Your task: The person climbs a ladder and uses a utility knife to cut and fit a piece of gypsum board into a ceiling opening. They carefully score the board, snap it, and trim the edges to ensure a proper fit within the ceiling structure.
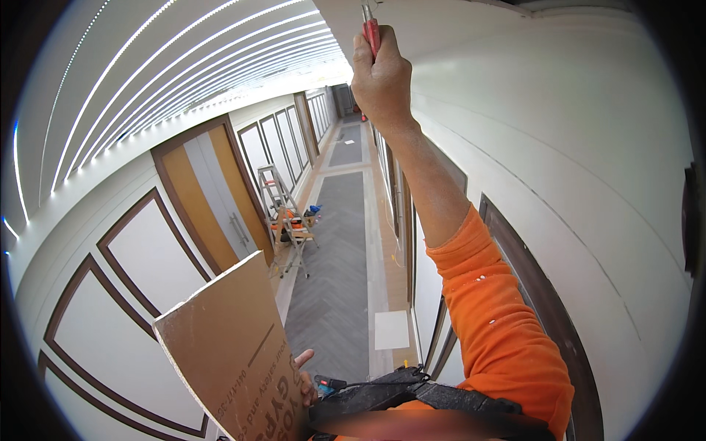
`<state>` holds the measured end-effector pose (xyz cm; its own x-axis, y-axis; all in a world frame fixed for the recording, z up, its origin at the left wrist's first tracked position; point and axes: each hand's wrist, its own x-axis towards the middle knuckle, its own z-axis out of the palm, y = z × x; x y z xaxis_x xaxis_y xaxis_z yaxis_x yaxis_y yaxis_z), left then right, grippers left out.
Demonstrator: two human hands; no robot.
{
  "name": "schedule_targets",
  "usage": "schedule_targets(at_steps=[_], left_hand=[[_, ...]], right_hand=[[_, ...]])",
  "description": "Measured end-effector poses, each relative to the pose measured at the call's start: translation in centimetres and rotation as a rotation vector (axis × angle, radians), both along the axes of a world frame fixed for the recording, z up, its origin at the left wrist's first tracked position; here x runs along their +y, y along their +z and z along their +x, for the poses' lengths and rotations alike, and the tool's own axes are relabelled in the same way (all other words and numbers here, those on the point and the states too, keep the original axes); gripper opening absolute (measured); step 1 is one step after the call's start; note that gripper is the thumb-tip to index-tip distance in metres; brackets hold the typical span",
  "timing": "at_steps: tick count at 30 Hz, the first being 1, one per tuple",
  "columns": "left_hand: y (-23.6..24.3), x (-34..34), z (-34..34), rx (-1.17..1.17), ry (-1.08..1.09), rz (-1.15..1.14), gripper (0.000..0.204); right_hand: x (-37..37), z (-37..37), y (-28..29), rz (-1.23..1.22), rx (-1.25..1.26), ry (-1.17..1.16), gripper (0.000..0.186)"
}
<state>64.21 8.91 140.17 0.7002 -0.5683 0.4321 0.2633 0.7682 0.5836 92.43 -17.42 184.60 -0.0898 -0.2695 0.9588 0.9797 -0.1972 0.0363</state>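
Note:
My right hand [381, 77] is raised high in an orange sleeve, closed on a red-handled tool [372, 40], apparently a knife, whose silver tip touches or sits very near the edge of the white ceiling panel [441, 29] above. At lower centre my left hand [305, 378] grips the right edge of a cut piece of brown paper-faced board [220, 353] with a pale, rough edge; one finger sticks out beside it and much of the hand is hidden behind the board.
A long corridor runs ahead with grey herringbone flooring [327, 272]. An aluminium stepladder [290, 220] with tools stands by wooden double doors [206, 191] on the left. Framed wall panels line both sides. A white sheet [391, 329] lies below. Curved light strips cross the left ceiling.

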Motion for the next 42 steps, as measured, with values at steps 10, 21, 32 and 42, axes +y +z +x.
schedule_targets(at_steps=[10, 21, 32, 42], left_hand=[[-0.3, -0.5, -0.7, -0.002, 0.002, 0.002, 0.097], [-0.1, -1.5, -0.8, -0.016, 0.016, 0.016, 0.097], [0.3, -0.8, -0.7, -0.017, 0.026, 0.0, 0.097], [-0.5, -0.1, -0.1, 0.026, 0.02, -0.021, 0.097]], right_hand=[[-0.6, -0.9, -0.9, -0.003, 0.026, 0.029, 0.016], [-2.1, -0.1, -2.3, -0.031, 0.128, 0.01, 0.018], [-1.0, -1.0, -0.5, 0.068, -0.067, 0.038, 0.016], [0.9, 0.9, 0.3, 0.043, -0.046, -0.019, 0.014]])
